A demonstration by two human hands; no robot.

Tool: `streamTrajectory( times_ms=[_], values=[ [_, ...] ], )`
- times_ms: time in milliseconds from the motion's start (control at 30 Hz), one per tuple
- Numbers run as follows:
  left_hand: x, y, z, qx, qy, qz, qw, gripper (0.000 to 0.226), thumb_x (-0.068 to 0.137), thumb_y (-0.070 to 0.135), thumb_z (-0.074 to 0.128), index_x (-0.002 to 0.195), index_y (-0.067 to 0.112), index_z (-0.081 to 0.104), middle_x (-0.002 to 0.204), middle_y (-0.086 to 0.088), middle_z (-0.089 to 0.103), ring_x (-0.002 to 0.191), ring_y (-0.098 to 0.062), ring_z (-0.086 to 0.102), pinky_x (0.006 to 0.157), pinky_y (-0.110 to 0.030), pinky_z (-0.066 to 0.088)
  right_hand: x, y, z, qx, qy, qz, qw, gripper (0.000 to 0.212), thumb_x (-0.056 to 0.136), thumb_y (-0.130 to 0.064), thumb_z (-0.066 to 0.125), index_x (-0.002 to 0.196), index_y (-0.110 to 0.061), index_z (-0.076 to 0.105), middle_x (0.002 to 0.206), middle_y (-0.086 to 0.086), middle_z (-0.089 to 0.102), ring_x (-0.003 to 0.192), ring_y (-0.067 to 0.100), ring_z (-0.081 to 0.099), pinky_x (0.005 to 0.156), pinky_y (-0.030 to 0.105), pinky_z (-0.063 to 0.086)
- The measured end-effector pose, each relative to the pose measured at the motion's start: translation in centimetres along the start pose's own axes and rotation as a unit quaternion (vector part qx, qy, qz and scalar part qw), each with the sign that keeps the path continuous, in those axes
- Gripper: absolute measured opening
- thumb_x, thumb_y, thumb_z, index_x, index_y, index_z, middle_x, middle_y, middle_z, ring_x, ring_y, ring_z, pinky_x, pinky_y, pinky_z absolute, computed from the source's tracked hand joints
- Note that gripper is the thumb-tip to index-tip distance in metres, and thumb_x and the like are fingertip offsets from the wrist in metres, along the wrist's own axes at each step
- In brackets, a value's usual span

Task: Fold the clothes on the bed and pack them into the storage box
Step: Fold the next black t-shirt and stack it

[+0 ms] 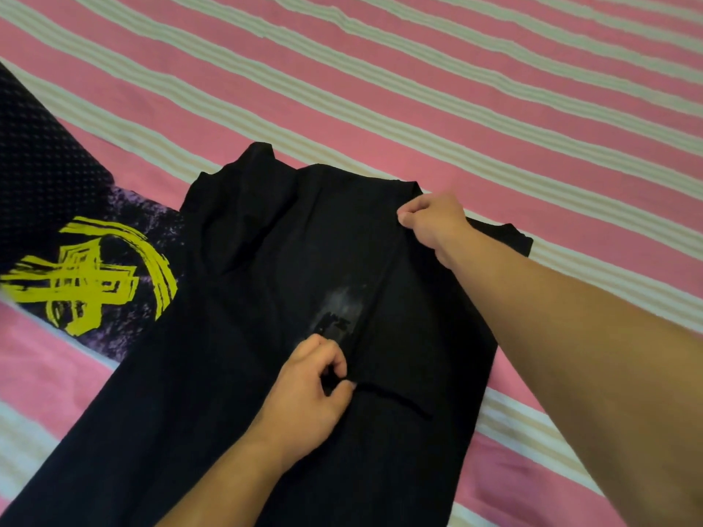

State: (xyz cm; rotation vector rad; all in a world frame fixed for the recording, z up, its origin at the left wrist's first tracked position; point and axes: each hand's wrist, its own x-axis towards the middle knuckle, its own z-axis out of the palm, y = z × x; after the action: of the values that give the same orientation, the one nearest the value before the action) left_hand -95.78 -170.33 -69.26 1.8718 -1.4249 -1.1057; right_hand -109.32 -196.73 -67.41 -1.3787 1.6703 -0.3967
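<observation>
A black T-shirt (236,336) lies spread on the bed (494,108), which is covered by a sheet of pink and pale cream stripes running diagonally across the view. The shirt's collar end points away from the person and its hem runs off the lower edge of the picture. A faded grey print (342,302) shows near the middle of the cloth.

The right side of the shirt is folded inward over the body, forming a long flap whose edge runs from the shoulder down toward the middle. The right hand (433,222) pinches the top of this flap near the shoulder, thumb and fingers curled round the fabric, with the forearm reaching in from the lower right. The sleeve (509,237) on that side lies flat on the sheet just beyond the right hand.

The left hand (312,389) pinches the lower end of the same flap between thumb and curled fingers, just below the grey print, resting on the shirt's body. Both hands are narrow, each holding the folded edge.

To the left, partly under the black shirt, lies a second dark garment (57,176) with a dotted texture, a purple mottled patch and a yellow cross-in-circle print (95,275). The storage box cannot be seen from this view.
</observation>
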Motion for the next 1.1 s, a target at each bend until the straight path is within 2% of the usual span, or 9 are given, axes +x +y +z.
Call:
streamTrajectory(
  times_ms=[167,267,400,667,800,867,933,1000,1100],
  values=[
    [-0.8,1.9,0.6,0.064,0.048,-0.007,0.997,0.013,0.09,0.022,0.061,0.092,0.032,0.053,0.111,0.018,0.044,0.084,-0.007,0.054,0.077,-0.036,0.054,-5.5,2.2,-0.4,-0.211,0.146,-0.23,0.939,0.033,0.1,-0.031,0.056,0.13,-0.019,0.061,0.129,0.0,0.055,0.124,0.018,0.048,0.106,0.037,0.043],
    [-0.4,3.9,2.3,0.296,0.093,0.159,0.937,0.029,0.092,0.036,0.055,0.116,0.023,0.063,0.137,0.001,0.05,0.127,-0.021,0.049,0.101,-0.04,0.047,-11.7,7.0,-0.8,-0.317,0.148,-0.366,0.862,0.047,0.103,-0.035,0.046,0.146,-0.016,0.048,0.152,0.007,0.041,0.144,0.026,0.032,0.119,0.043,0.028],
    [1.5,2.4,4.6,0.436,-0.054,0.189,0.878,0.066,0.102,0.058,0.021,0.161,0.028,0.016,0.17,-0.008,0.007,0.157,-0.028,-0.003,0.126,-0.047,0.01,-11.1,13.0,-2.4,-0.478,0.037,-0.241,0.844,0.067,0.101,-0.061,0.013,0.16,-0.028,0.012,0.168,0.003,0.007,0.155,0.028,0.0,0.124,0.052,0.01],
    [0.5,4.8,3.0,0.483,-0.177,0.064,0.855,0.07,0.096,0.075,0.005,0.152,0.045,-0.025,0.157,-0.017,-0.039,0.145,-0.032,-0.039,0.124,-0.05,-0.01,-9.4,13.7,-4.4,-0.517,0.005,-0.139,0.845,0.072,0.095,-0.07,-0.003,0.158,-0.036,-0.012,0.167,0.001,-0.015,0.152,0.028,-0.019,0.124,0.052,-0.003],
    [-4.0,4.4,-2.5,0.414,-0.186,0.069,0.888,0.067,0.099,0.07,0.014,0.16,0.043,0.007,0.165,-0.005,-0.019,0.152,-0.025,-0.026,0.126,-0.045,-0.009,-10.9,9.4,-3.7,-0.53,0.014,-0.058,0.846,0.074,0.1,-0.062,0.014,0.161,-0.022,0.0,0.167,0.014,-0.011,0.152,0.037,-0.013,0.123,0.054,-0.001],
    [-6.9,2.6,-6.6,0.383,-0.042,0.062,0.921,0.058,0.099,0.059,0.031,0.151,0.036,0.042,0.166,-0.005,0.022,0.155,-0.031,0.014,0.124,-0.043,0.017,-11.8,5.0,-2.0,-0.505,0.034,-0.127,0.853,0.07,0.102,-0.052,0.032,0.159,-0.013,0.019,0.166,0.018,0.007,0.153,0.039,0.002,0.124,0.051,0.007],
    [-9.8,-1.3,-10.9,0.358,0.112,-0.003,0.927,0.054,0.092,0.052,0.042,0.131,0.021,0.064,0.136,-0.009,0.055,0.125,-0.034,0.053,0.103,-0.047,0.045,-12.2,-0.4,0.9,-0.476,0.005,-0.22,0.852,0.062,0.101,-0.045,0.044,0.153,-0.011,0.036,0.16,0.016,0.029,0.147,0.037,0.023,0.121,0.048,0.023],
    [-12.0,-5.7,-14.0,0.335,0.151,-0.104,0.924,0.056,0.088,0.054,0.045,0.119,0.013,0.066,0.112,-0.008,0.057,0.097,-0.033,0.058,0.079,-0.049,0.053,-11.8,-5.7,4.9,-0.43,-0.03,-0.29,0.855,0.05,0.101,-0.039,0.047,0.143,-0.012,0.051,0.147,0.012,0.045,0.133,0.033,0.039,0.111,0.044,0.038],
    [-13.3,-11.2,-15.2,0.286,0.09,-0.138,0.944,0.056,0.081,0.069,0.048,0.112,0.024,0.059,0.104,0.004,0.05,0.089,-0.026,0.056,0.073,-0.044,0.052,-10.5,-13.3,11.7,-0.346,-0.066,-0.329,0.876,0.039,0.102,-0.032,0.049,0.134,-0.012,0.059,0.133,0.01,0.05,0.118,0.03,0.05,0.1,0.039,0.044]
  ],
)
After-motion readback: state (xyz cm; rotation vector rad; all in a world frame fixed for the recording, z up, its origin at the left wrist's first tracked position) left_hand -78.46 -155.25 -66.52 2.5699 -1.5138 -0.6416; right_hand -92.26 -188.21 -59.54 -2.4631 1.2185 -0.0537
